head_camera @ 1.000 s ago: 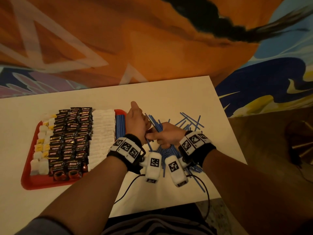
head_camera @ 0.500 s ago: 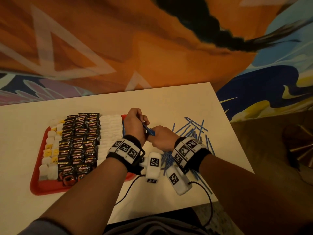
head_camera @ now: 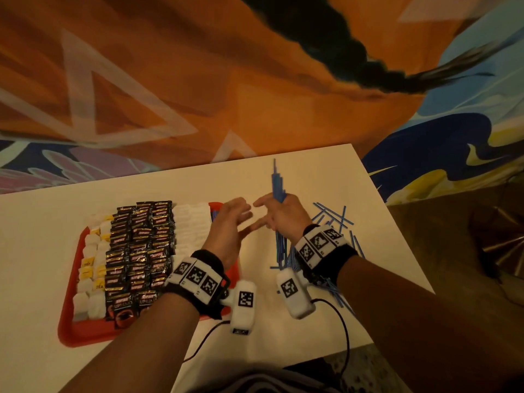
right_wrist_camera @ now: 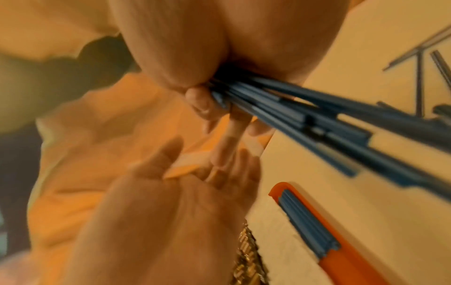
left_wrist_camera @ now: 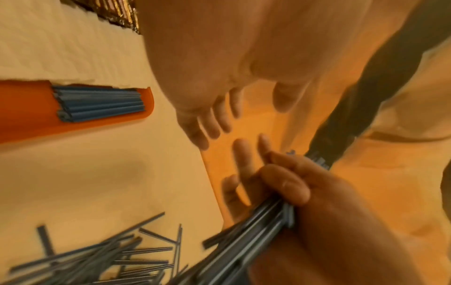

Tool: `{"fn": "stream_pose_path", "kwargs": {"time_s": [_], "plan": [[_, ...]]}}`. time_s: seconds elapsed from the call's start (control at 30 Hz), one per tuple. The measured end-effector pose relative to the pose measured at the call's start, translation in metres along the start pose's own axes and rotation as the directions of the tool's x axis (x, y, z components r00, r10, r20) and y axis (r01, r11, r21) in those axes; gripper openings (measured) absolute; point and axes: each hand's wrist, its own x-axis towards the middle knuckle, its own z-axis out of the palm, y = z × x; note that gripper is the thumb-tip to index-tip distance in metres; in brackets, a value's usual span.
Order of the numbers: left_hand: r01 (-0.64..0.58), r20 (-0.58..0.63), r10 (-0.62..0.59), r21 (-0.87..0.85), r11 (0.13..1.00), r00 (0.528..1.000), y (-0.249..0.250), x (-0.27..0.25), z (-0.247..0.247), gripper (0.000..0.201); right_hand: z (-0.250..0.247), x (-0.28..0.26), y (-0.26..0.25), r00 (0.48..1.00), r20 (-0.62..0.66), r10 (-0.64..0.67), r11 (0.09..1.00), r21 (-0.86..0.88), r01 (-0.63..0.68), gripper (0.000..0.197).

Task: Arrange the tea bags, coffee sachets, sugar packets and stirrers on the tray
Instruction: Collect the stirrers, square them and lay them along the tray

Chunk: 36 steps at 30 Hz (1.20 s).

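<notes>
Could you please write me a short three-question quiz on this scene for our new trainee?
1. True or false: the left hand is gripping stirrers.
2. Which hand holds the bundle of blue stirrers? A: left. B: right. C: both.
3. Fill in: on the red tray, the blue stirrers already placed lie at its ____ edge, next to the white sugar packets.

Key
1. False: its fingers are spread and hold nothing.
2. B: the right hand grips it, thumb and fingers curled round it, above the loose stirrers on the table.
3. Right.
</notes>
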Motion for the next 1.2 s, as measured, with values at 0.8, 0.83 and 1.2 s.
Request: {"fn": "stream_pose_path", "kwargs": {"time_s": [0.8,0.83,1.2], "plan": [[0.193,0.422,-0.234,0.138,0.971,0.876,0.019,-0.016,0.042,0.020,-0.010,0.004,-0.017,0.999,0.048,-0.024,0.992,0.126,0.018,0.030],[0.186,0.425,-0.227,0.137,0.973,0.876,0.020,-0.017,0.043,0.027,-0.011,0.004,-0.018,0.998,0.054,-0.033,0.995,0.093,0.028,0.030],[-0.249,0.385,0.037,0.517,0.819,0.922,0.025,-0.033,0.051,0.034,-0.018,0.006,-0.016,0.975,0.181,-0.125,0.991,-0.019,0.131,0.016]]}}
